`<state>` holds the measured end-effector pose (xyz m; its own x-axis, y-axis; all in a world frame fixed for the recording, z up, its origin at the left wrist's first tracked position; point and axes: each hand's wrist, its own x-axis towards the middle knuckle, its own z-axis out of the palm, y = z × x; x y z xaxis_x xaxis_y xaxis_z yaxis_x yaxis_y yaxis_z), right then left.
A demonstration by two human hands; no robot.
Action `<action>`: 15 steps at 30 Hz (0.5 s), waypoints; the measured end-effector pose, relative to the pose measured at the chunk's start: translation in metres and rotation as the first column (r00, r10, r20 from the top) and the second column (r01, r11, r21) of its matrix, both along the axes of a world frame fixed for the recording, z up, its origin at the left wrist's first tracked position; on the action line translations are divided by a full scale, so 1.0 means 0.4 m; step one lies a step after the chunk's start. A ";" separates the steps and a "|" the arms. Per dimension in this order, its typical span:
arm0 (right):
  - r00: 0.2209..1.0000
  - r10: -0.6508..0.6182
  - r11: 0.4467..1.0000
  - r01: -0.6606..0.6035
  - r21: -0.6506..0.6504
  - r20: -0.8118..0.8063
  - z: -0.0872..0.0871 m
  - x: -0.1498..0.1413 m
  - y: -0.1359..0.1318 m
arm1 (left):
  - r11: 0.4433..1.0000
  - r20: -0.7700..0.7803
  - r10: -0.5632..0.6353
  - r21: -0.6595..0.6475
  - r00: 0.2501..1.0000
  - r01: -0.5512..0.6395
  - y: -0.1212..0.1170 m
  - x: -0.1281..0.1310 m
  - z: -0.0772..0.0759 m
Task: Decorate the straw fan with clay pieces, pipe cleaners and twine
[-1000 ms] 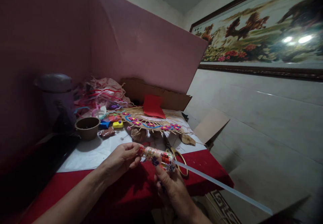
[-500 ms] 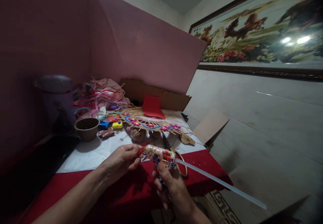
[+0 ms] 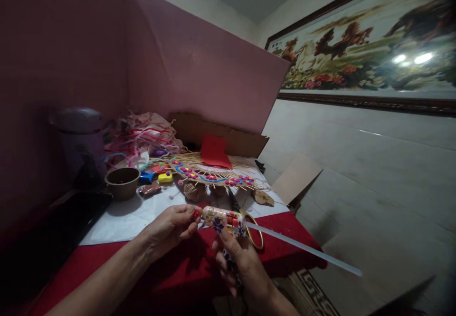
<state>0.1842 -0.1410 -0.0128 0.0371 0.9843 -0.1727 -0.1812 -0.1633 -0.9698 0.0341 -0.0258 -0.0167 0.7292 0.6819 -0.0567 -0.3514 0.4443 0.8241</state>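
My right hand [image 3: 249, 261] has its fingers wrapped round the handle of one flowered glue gun [image 3: 216, 219], above the worktop [image 3: 292, 235]; its smooth shell looks light and rigid, so that handle seems the best hold. One pale glue stick [image 3: 302, 248], probably bendy, juts from its back. My left hand [image 3: 179, 218] pinches one small red piece [image 3: 195, 214] by its nose. Beyond: one pair of scissors [image 3: 262, 240], one cup [image 3: 123, 191], one brown packet [image 3: 149, 189], one yellow packet [image 3: 165, 177], one blue packet [image 3: 146, 178].
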 end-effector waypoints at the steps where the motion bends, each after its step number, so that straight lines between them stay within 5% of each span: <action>1: 1.000 -0.004 1.000 0.004 -0.004 0.003 0.000 0.000 0.000 | 1.000 -0.001 0.003 0.000 1.000 -0.003 0.000 0.000 0.000; 15: 0.997 -0.034 0.999 0.036 -0.033 0.067 -0.006 -0.004 -0.002 | 1.000 0.006 0.011 0.011 1.000 -0.011 -0.005 -0.002 0.007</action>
<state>0.1825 -0.1417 -0.0152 0.0839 0.9757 -0.2026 -0.1229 -0.1917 -0.9737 0.0335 -0.0276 -0.0141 0.7220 0.6904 -0.0451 -0.3609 0.4315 0.8268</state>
